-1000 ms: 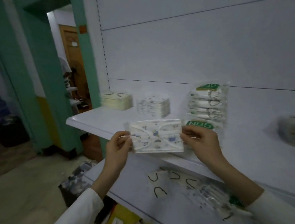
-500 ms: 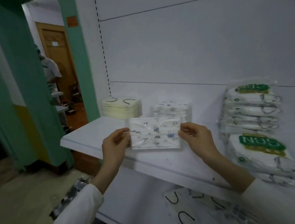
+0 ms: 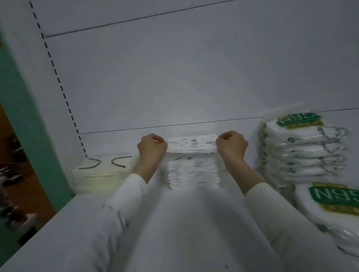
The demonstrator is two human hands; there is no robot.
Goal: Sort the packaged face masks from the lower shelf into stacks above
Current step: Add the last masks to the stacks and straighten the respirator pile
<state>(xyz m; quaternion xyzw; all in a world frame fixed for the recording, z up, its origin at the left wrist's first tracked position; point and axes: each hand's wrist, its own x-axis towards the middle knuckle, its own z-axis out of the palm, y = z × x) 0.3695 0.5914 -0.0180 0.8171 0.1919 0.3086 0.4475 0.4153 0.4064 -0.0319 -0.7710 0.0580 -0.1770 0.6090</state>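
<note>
A printed white packaged mask (image 3: 191,143) lies flat at the top of the stack of printed masks (image 3: 193,171) at the back of the upper shelf (image 3: 182,232). My left hand (image 3: 151,148) pinches the mask's left end with curled fingers. At the right end, my right hand (image 3: 232,144) pinches it the same way. Whether the mask rests on the stack or hovers just over it is blurred.
A low stack of cream masks with black ear loops (image 3: 104,174) sits left of the printed stack. Right of it stands a tall pile of N95 packs (image 3: 302,147), with another N95 pile (image 3: 341,213) nearer. A green pillar (image 3: 17,105) borders the shelf on the left.
Both hands carried the printed mask forward from the shelf's front edge to the top of the printed stack at the back. The camera moved in closer over the upper shelf.
</note>
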